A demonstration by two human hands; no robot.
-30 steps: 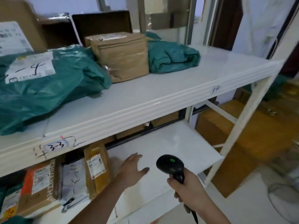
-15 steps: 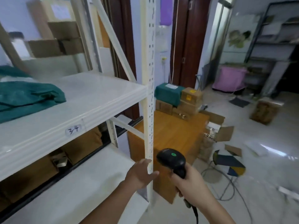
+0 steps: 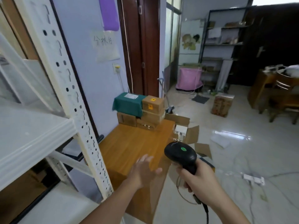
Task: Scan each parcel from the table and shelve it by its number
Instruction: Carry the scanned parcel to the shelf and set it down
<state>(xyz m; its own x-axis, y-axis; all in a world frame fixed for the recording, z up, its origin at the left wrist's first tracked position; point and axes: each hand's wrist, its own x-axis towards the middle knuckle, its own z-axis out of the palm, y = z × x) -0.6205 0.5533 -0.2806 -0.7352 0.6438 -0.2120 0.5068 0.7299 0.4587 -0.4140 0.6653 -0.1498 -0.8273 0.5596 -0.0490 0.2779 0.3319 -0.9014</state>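
**Scanner in hand, view swings from shelf to table**

Swinging further right since half a second ago, the view now leaves the green bag on the shelf out of frame and brings the wooden table (image 3: 129,147) to the centre. The left hand (image 3: 144,171) has come off the white shelf upright (image 3: 72,101) and now hovers over the table's near corner, fingers straight and loosely spread, holding nothing.

The right hand (image 3: 198,180) grips the handle of the black barcode scanner (image 3: 181,155), fingers curled round it, with the scanner's head and its green dot facing up and its cable (image 3: 205,212) trailing down past the wrist.

Parcels wait at the table's far end against the wall: a green-wrapped parcel (image 3: 127,105) with a white label on top, a small cardboard box (image 3: 152,103) with a yellow sticker touching its right side, and more brown boxes (image 3: 142,121) stacked beneath them. Just beyond the table's right edge, an opened cardboard box (image 3: 186,131) sits on the floor.
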